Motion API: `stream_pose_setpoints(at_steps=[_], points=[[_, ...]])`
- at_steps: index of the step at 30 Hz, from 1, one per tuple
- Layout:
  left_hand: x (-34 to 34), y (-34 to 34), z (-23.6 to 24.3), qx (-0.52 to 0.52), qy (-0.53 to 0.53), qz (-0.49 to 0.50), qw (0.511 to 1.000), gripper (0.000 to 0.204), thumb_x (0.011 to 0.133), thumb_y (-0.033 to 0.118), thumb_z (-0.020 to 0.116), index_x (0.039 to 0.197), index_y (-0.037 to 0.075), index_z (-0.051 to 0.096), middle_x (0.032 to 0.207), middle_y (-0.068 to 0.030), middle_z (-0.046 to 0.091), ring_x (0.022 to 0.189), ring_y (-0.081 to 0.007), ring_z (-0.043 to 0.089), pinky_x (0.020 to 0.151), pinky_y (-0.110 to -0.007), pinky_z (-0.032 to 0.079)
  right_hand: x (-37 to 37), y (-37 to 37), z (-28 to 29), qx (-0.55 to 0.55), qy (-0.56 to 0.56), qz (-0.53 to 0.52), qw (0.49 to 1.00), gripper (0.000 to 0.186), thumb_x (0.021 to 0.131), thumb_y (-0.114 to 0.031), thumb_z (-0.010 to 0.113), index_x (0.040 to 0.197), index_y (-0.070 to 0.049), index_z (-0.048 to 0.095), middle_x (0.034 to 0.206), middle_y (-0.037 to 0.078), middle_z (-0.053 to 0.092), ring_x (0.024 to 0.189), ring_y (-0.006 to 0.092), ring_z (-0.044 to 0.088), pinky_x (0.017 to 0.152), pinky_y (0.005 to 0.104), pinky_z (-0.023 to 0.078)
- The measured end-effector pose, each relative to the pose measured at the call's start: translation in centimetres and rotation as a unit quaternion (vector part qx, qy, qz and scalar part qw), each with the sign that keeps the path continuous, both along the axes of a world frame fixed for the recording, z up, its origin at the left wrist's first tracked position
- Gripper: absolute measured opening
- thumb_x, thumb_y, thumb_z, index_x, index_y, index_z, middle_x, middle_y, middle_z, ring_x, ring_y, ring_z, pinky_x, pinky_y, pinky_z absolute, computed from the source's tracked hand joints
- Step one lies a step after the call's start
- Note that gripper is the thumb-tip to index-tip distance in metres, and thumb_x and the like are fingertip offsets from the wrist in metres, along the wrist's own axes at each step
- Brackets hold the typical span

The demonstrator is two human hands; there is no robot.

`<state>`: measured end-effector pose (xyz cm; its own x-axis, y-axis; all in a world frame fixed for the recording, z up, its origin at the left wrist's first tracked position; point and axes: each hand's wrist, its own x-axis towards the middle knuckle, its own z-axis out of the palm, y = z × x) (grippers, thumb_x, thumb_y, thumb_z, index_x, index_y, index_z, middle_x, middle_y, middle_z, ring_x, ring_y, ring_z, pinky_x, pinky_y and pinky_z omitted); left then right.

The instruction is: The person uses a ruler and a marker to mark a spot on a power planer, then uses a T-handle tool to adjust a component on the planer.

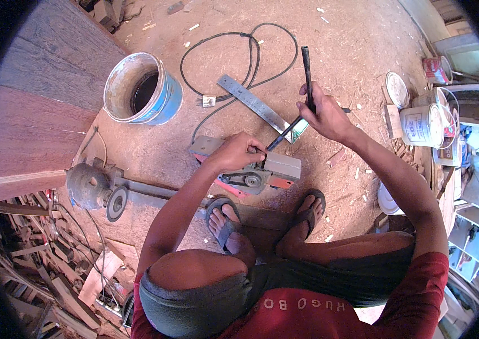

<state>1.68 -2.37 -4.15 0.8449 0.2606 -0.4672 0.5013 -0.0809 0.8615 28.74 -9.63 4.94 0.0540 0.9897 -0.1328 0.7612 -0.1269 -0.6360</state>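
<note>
A belt-driven power tool that looks like an upturned electric hand planer (281,164) lies on the ground in front of my feet, its belt and pulley exposed. My left hand (238,152) rests over its middle, fingertips pinched together at the gap; what they pinch is too small to make out. My right hand (327,113) is raised to the right of it, closed around a dark metal wrench (306,65) made of long rods set at an angle. One rod slants down to the planer beside my left fingertips.
A metal try square (245,96) and a coiled black cable with plug (209,101) lie beyond the planer. Left are a blue bucket (173,101) and a bench grinder (90,183). Paint pails (420,125) stand right. Wood scraps (61,288) pile up lower left.
</note>
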Motion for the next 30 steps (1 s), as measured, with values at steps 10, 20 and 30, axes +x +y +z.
stream_pose_setpoints(at_steps=[10,20,30], points=[[0.5,-0.1,1.5,0.001,-0.015,0.012,1.000,0.042,0.090,0.002,0.075,0.130,-0.002,0.065,0.107,-0.0114,0.074,0.104,-0.0169,0.069,0.092,-0.033,0.054,-0.5,0.3,0.3,-0.009,-0.018,0.017,1.000,0.035,0.100,-0.023,0.061,0.124,-0.003,0.046,0.075,0.024,0.068,0.076,0.0453,0.070,0.071,0.0518,0.053],[-0.3,-0.3,-1.6,-0.044,-0.104,0.054,0.992,0.059,0.084,0.005,0.080,0.138,-0.003,0.058,0.102,-0.0126,0.073,0.096,-0.0184,0.069,0.086,-0.033,0.054,-1.9,1.6,0.3,-0.010,-0.079,0.091,0.993,0.034,0.100,-0.023,0.060,0.121,-0.001,0.044,0.082,0.030,0.068,0.082,0.0512,0.068,0.071,0.0583,0.053],[-0.9,0.1,-2.6,-0.017,-0.149,0.031,0.988,0.064,0.087,0.014,0.084,0.142,-0.002,0.056,0.109,-0.0074,0.070,0.099,-0.0141,0.064,0.093,-0.034,0.051,-2.8,3.0,-0.1,0.001,-0.096,0.101,0.990,0.035,0.099,-0.024,0.061,0.125,-0.004,0.047,0.075,0.025,0.067,0.074,0.0465,0.069,0.067,0.0541,0.052]])
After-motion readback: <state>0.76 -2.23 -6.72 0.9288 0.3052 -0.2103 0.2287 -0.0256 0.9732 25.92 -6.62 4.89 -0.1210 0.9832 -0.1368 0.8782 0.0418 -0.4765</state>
